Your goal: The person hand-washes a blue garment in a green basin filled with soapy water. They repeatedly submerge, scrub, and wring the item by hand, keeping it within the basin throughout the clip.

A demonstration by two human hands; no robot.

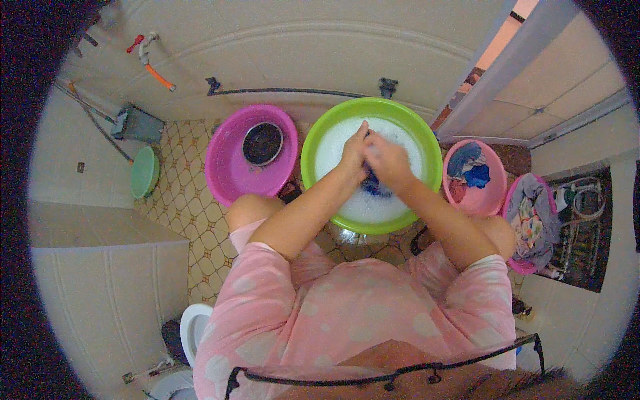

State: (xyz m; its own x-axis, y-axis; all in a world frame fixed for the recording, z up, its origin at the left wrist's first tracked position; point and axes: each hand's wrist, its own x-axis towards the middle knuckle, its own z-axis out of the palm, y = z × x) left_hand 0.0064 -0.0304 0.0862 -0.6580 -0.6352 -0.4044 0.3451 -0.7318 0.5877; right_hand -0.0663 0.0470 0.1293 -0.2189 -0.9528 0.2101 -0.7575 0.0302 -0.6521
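Left hand (353, 157), right hand (389, 160): pressed together
Blue cloth (375, 186): between them; likely rubbing step, next probably calls for firm regrip

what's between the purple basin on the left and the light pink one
The lime-green basin of white suds, as the head view shows.

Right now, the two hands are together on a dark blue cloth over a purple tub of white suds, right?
Not quite: the head view shows that the tub of white suds is green. The left hand and right hand are together on a dark blue cloth over it.
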